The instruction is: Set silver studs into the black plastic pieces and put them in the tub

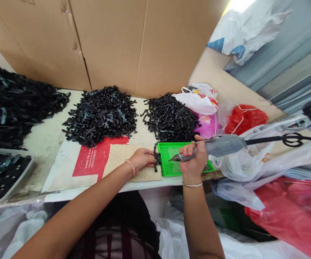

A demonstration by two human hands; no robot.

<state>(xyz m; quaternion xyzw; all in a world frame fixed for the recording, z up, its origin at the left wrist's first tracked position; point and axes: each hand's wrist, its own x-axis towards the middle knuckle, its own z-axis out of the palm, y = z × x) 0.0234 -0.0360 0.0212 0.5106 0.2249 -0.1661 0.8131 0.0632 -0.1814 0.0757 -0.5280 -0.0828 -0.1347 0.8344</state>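
My left hand has its fingers closed on a small black plastic part at the right edge of a tan honeycomb pad. My right hand is wrapped around a grey electric screwdriver, with its cord running off to the right. The screwdriver's tip points left, over a green perforated basket, and is apart from the black part. Small pieces, too small to name, lie in the basket's right end, partly hidden by my right hand.
Heaps of black parts lie along the table, with a smaller heap behind the basket. A white tub of parts stands at left. Cardboard walls the back. Plastic bags crowd the right side.
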